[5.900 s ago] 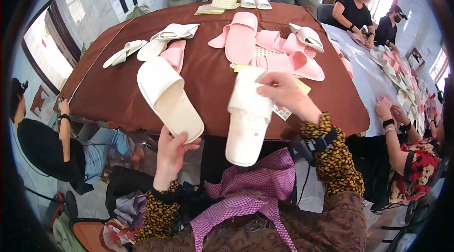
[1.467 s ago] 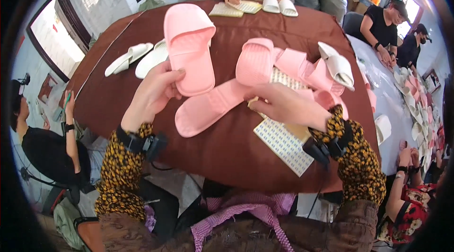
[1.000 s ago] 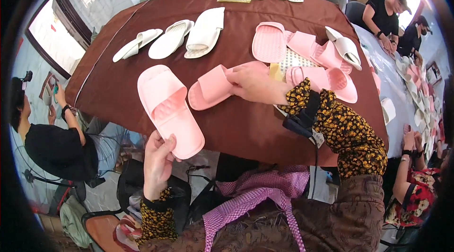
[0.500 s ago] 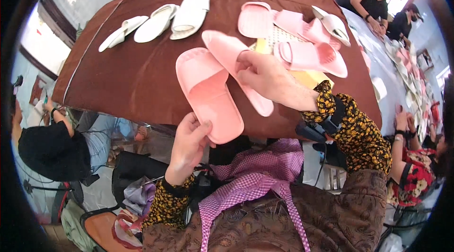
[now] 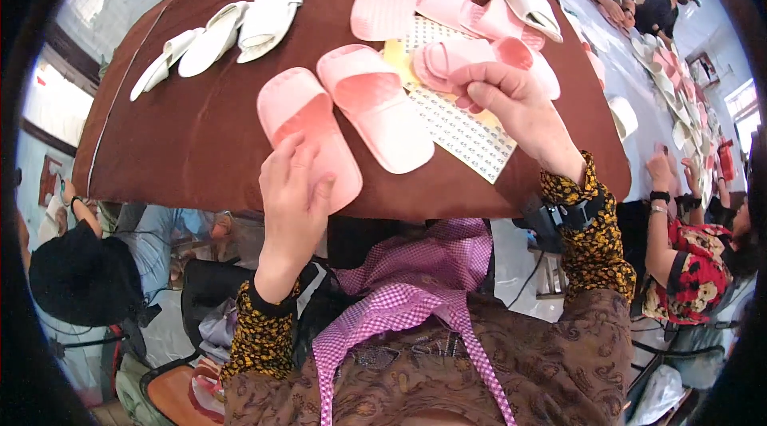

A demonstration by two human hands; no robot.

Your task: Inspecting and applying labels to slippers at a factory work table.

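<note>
Two pink slippers lie side by side on the brown cloth, the left slipper point(image 5: 302, 116) and the right slipper point(image 5: 383, 114), toe ends away from me. My left hand point(image 5: 289, 186) is over the left slipper's sole, fingers spread and thumb apart. My right hand point(image 5: 511, 102) is closed in a pinch over the near side of another pink slipper point(image 5: 531, 66); what its fingertips hold, if anything, is hidden. Under that hand is a white sheet of small printed labels point(image 5: 455, 138), partly tucked beneath the slippers, with a yellow sheet point(image 5: 393, 54) beside it.
Several pink slippers point(image 5: 383, 10) and a white slipper point(image 5: 531, 9) sit beyond my right hand. Three white slippers point(image 5: 272, 14) stand at the far left of the brown-covered table point(image 5: 184, 162). Other people work along a table point(image 5: 591, 30) at the right; another person point(image 5: 88, 266) is at the left.
The slipper pair, held up before, now rests on the cloth. My right hand has left it and moved right to the label sheet and slippers; my left hand has loosened its grip.
</note>
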